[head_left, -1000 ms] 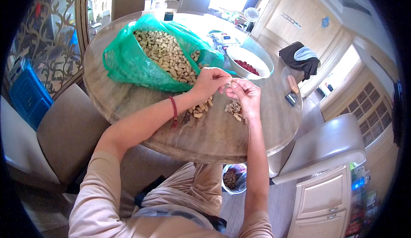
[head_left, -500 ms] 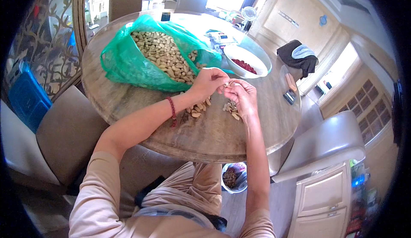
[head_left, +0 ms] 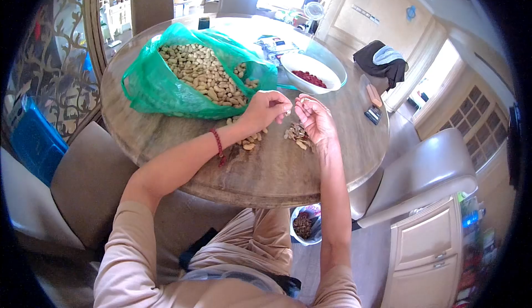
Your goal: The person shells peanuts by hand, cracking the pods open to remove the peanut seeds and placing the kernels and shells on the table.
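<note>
My left hand (head_left: 267,110), a red beaded bracelet on its wrist, pinches a small pale piece of peanut shell (head_left: 287,112). Just to its right, my right hand (head_left: 316,118) has its fingers curled, with a pale bit of peanut between thumb and fingertips; its exact shape is too small to make out. Under the left wrist lie several whole peanuts (head_left: 249,141). Broken shells (head_left: 295,133) are heaped below the right hand. Beyond my left hand, a green plastic bag (head_left: 160,94) gapes open, full of unshelled peanuts (head_left: 202,72).
A white bowl (head_left: 299,61) of red kernels (head_left: 309,79) stands behind my hands. A dark phone-like object (head_left: 373,115) lies at the right of the round table (head_left: 266,183). Below its edge, a lined bin (head_left: 304,226) holds shells. Chairs (head_left: 421,177) flank the table.
My hands, which met at the fingertips, have come apart, each with a small piece in its fingers. The right hand has turned its palm more upward. The view has shifted slightly.
</note>
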A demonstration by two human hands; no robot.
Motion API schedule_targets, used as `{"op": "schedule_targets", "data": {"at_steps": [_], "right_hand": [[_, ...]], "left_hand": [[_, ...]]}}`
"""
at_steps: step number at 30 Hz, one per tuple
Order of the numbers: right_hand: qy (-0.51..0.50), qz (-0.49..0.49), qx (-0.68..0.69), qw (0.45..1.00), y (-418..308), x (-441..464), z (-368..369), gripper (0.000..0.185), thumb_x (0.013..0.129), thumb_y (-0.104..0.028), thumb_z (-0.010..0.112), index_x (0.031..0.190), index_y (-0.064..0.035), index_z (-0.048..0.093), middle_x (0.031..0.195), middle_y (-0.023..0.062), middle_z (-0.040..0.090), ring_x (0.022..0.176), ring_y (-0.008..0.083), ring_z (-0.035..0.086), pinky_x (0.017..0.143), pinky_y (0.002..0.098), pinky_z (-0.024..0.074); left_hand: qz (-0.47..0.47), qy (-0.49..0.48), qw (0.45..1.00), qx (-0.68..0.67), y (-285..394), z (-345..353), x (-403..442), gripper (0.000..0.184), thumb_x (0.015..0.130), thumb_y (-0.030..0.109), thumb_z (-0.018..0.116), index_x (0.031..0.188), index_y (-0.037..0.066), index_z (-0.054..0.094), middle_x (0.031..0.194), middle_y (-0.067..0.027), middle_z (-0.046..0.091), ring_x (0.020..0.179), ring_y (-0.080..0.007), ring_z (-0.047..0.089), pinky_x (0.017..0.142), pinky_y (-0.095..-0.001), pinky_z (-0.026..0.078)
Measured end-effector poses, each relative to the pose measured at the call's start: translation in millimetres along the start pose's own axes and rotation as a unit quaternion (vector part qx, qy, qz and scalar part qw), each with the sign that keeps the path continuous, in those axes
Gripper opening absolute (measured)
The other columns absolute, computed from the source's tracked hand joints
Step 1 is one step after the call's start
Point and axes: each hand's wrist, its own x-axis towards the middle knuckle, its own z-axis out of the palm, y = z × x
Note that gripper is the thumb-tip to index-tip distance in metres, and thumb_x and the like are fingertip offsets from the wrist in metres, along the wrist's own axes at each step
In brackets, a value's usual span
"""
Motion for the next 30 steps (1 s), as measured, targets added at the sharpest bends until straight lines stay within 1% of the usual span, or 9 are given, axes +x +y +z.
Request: {"op": "schedule_targets", "data": {"at_steps": [5,8,10,12,14,15,22,26,30], "right_hand": [[-0.024,0.004,-0.012,1.000,-1.0,4.9,-11.3,0.018,0.078,-0.001,0.057,0.095,0.0042,0.059,0.082,0.0127,0.063,0.068,0.0159,0.063,0.063,0.0254,0.0531],[0.033,-0.037,-0.211,0.976,-0.1,5.6,-15.5,0.017,0.076,-0.006,0.059,0.091,0.0034,0.062,0.079,0.0112,0.065,0.065,0.0161,0.062,0.058,0.0253,0.0489],[0.105,-0.111,-0.522,0.839,1.1,6.1,-16.3,0.019,0.072,-0.012,0.060,0.084,0.0026,0.066,0.076,0.0115,0.066,0.066,0.0165,0.062,0.059,0.0281,0.0473],[0.085,-0.130,-0.585,0.796,1.0,1.5,-15.1,0.021,0.069,-0.015,0.059,0.080,0.0015,0.067,0.075,0.0173,0.066,0.070,0.0239,0.064,0.066,0.0340,0.0492],[0.092,-0.134,-0.734,0.659,-1.3,-5.9,-8.5,0.020,0.069,-0.012,0.057,0.080,0.0004,0.067,0.079,0.0235,0.063,0.075,0.0323,0.064,0.071,0.0381,0.0491],[0.104,-0.121,-0.737,0.656,-0.9,-8.1,-7.3,0.019,0.069,-0.011,0.055,0.078,0.0006,0.067,0.079,0.0251,0.061,0.078,0.0378,0.061,0.074,0.0421,0.0480],[0.130,-0.191,-0.756,0.612,1.9,-8.4,-8.7,0.017,0.071,-0.013,0.057,0.076,0.0007,0.066,0.076,0.0235,0.061,0.077,0.0373,0.060,0.071,0.0436,0.0480],[0.104,-0.234,-0.746,0.614,5.6,-7.2,-2.7,0.014,0.073,-0.013,0.058,0.077,-0.0026,0.066,0.078,0.0208,0.061,0.076,0.0365,0.060,0.070,0.0432,0.0480],[0.086,-0.237,-0.737,0.628,6.0,-6.9,0.8,0.012,0.073,-0.012,0.059,0.077,-0.0033,0.066,0.076,0.0216,0.060,0.074,0.0370,0.060,0.068,0.0433,0.0473]], "left_hand": [[0.022,-0.023,0.999,0.022,-3.0,-0.2,-0.5,0.010,0.082,0.008,0.058,0.084,-0.002,0.061,0.071,-0.0023,0.059,0.056,-0.0071,0.054,0.051,-0.0213,0.046],[0.011,-0.040,0.994,0.099,-1.7,3.5,-3.5,0.009,0.081,0.008,0.060,0.081,-0.001,0.062,0.069,-0.0028,0.059,0.056,-0.0067,0.054,0.050,-0.0205,0.045],[0.062,-0.048,0.986,0.146,-4.5,7.8,-6.5,0.009,0.079,0.007,0.060,0.081,-0.001,0.063,0.070,-0.0049,0.061,0.056,-0.0089,0.056,0.051,-0.0221,0.046],[0.114,-0.054,0.973,0.194,-6.7,12.2,-8.7,0.009,0.078,0.006,0.060,0.081,-0.001,0.064,0.071,-0.0070,0.063,0.056,-0.0110,0.057,0.052,-0.0237,0.046],[0.179,-0.085,0.952,0.233,-7.9,14.9,-10.1,0.010,0.075,0.005,0.060,0.083,-0.001,0.065,0.075,-0.0116,0.065,0.058,-0.0174,0.060,0.056,-0.0279,0.048],[0.177,-0.083,0.952,0.234,-8.1,13.5,-9.2,0.010,0.075,0.005,0.060,0.083,-0.001,0.065,0.075,-0.0116,0.065,0.058,-0.0174,0.060,0.056,-0.0279,0.048],[0.228,-0.056,0.876,0.422,-12.7,-31.8,15.1,0.018,0.073,0.000,0.058,0.090,0.003,0.065,0.079,-0.0124,0.063,0.074,-0.0271,0.061,0.069,-0.0344,0.048],[0.055,-0.146,0.811,0.564,-5.2,-40.4,11.3,0.028,0.070,-0.006,0.052,0.093,0.005,0.065,0.092,-0.0147,0.060,0.087,-0.0318,0.058,0.076,-0.0373,0.047],[0.000,-0.170,0.778,0.605,-9.4,-40.5,14.0,0.030,0.070,-0.006,0.052,0.094,0.005,0.065,0.097,-0.0162,0.058,0.091,-0.0334,0.056,0.078,-0.0386,0.047]]}}
